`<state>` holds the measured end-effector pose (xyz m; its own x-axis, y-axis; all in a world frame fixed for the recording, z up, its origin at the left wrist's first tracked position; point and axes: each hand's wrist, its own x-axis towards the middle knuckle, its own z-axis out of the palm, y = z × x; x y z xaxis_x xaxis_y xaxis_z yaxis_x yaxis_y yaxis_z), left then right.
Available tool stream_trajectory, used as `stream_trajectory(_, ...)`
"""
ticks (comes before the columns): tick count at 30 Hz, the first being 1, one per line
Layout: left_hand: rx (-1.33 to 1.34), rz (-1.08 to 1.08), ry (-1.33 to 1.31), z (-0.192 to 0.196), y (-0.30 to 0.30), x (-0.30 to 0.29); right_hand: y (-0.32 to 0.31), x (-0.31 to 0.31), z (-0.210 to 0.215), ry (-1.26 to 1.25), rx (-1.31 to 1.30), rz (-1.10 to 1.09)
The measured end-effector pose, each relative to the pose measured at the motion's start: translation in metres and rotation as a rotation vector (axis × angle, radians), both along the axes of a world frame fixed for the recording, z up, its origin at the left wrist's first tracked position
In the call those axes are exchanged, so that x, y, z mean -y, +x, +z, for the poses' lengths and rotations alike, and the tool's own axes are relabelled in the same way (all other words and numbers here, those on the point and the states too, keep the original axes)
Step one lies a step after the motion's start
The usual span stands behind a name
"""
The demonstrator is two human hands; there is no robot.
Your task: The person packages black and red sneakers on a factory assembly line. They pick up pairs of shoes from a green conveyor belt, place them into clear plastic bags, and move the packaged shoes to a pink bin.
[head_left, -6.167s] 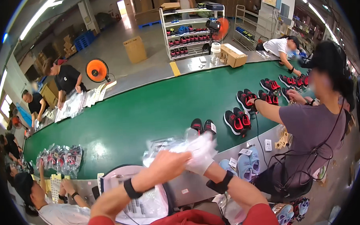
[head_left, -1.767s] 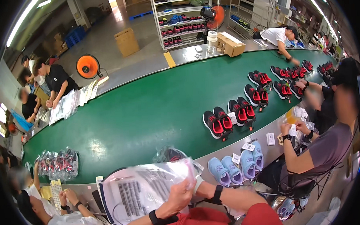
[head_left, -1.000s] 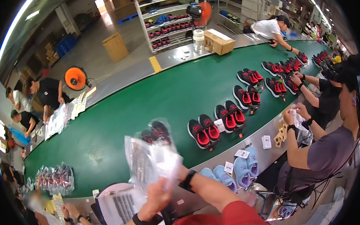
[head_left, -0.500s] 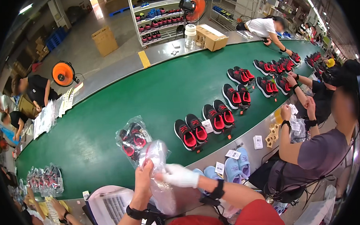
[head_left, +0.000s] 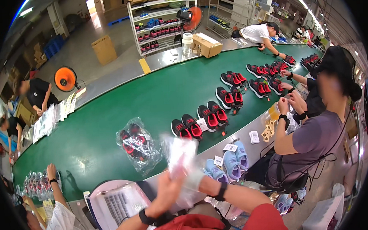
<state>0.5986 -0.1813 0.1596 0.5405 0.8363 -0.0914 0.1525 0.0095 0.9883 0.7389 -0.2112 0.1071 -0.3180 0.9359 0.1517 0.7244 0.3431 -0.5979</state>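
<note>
My bare left hand point(head_left: 170, 187) is closed on a clear plastic bag point(head_left: 178, 154) that stands up, crumpled and blurred by motion, above the belt's near edge. My right hand point(head_left: 193, 181), in a white glove, is right beside it; its fingers are smeared and partly hidden by the plastic. To the left of the bag, a bagged pair of black and red sneakers point(head_left: 134, 144) lies on the green belt point(head_left: 94, 131). Just beyond my hands stands an unbagged pair of black and red sneakers point(head_left: 186, 127) with a white tag beside it.
More black and red sneakers point(head_left: 229, 97) line the belt toward the far right. Light blue shoes point(head_left: 232, 164) with tags sit on the metal ledge to my right. A co-worker point(head_left: 312, 138) sits at the right; another person's arm point(head_left: 58, 188) reaches over bagged shoes point(head_left: 39, 185) at the left.
My hands and the plastic bag have moved right and nearer to me, uncovering the bagged sneakers. At the left, another person's arm has reached out over the belt.
</note>
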Motion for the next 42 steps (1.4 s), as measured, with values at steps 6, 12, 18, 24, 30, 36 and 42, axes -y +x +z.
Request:
stream_trajectory(6,-0.219,-0.185,0.719,-0.035,-0.068,-0.003,0.009,-0.012,0.012,-0.246,0.007,-0.023)
stream_trajectory(12,-0.482,0.421,0.376,-0.012,-0.047,-0.085,-0.033,-0.043,0.024,-0.391,0.044,0.291)
stream_trajectory(18,-0.201,0.512,0.130,-0.036,-0.042,-0.080,0.103,-0.093,-0.008,-0.259,-0.180,-0.320)
stream_trajectory(24,-0.192,0.507,0.082,-0.038,-0.012,-0.087,0.104,-0.122,-0.125,-0.418,0.491,-0.228)
stream_trajectory(30,-0.234,0.554,0.050,-0.036,-0.007,-0.089,0.094,-0.123,-0.148,-0.166,0.375,-0.436)
stream_trajectory(36,-0.165,0.468,0.055,-0.041,-0.003,-0.090,0.151,-0.077,-0.016,-0.443,-0.826,-0.540)
stream_trajectory(42,-0.058,0.378,0.048,-0.037,0.001,-0.083,0.124,0.000,0.051,-0.488,-1.079,-0.397)
